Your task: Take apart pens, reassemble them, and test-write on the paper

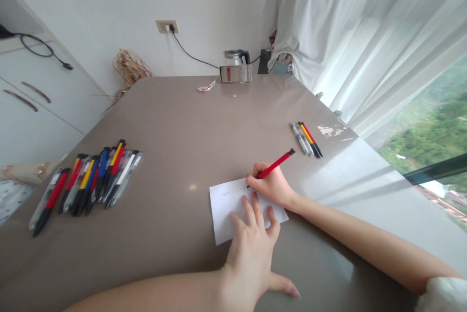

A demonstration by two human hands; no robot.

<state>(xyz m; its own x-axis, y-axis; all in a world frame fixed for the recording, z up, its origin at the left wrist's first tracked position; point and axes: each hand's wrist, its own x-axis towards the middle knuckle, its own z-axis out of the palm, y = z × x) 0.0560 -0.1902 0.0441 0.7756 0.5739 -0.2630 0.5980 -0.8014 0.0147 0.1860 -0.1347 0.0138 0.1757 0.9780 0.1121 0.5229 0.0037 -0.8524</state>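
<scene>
In the head view, my right hand (pixel 272 184) is closed around a red pen (pixel 278 163), its tip down at the upper part of a white sheet of paper (pixel 223 224). A short row of small dark marks runs along the paper's top. My left hand (pixel 252 244) lies with fingers spread over the lower part of the sheet, its thumb out to the right on the table. To the left is a group of several pens (pixel 93 181) in red, yellow, blue, white and clear. A smaller bunch of pens (pixel 307 139) lies beyond my right hand.
The glossy brown table (pixel 171 127) reaches to the wall. At its far edge a phone (pixel 236 74) leans before a glass kettle (pixel 233 55). A cable (pixel 193 58) runs from a wall socket (pixel 167 26). White curtains (pixel 350 25) hang by the window at right.
</scene>
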